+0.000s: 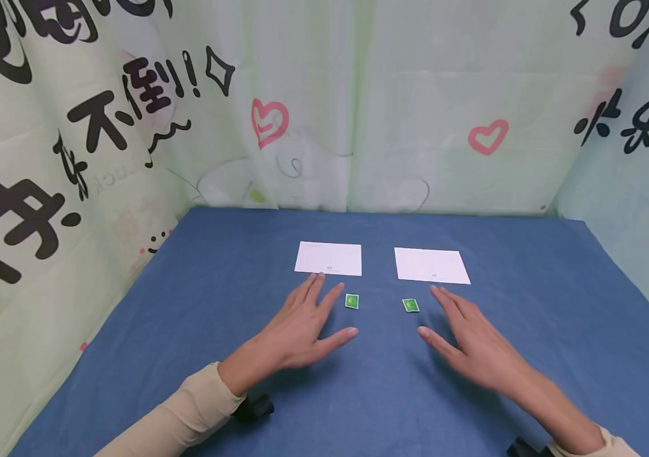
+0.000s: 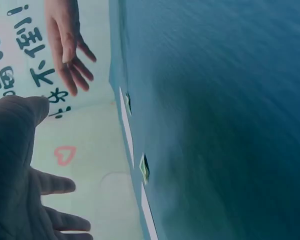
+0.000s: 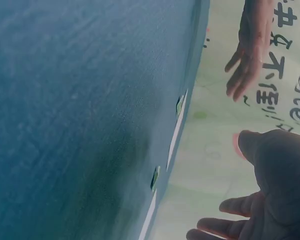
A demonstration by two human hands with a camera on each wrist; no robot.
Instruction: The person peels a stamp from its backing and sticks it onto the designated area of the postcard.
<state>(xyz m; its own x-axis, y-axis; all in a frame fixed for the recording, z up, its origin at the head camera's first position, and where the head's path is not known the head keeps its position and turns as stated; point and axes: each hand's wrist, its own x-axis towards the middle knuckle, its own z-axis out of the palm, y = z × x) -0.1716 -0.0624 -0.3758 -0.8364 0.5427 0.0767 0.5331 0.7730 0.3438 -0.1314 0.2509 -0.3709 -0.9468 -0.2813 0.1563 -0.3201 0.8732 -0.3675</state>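
Observation:
In the head view my left hand hovers over the blue cloth with fingers spread and nothing held. A small green square packet lies just right of its fingertips. My right hand is likewise spread and holds nothing, its fingertips near a second green square packet. Behind the packets lie two white sheets of paper, a left one beyond my left fingertips and a right one beyond my right. Both wrist views show the hands raised above the cloth, with the packets low on it.
The blue cloth covers the table. Pale curtains with dark characters and pink hearts hang at the back and on both sides. A dark strap piece shows under my left wrist.

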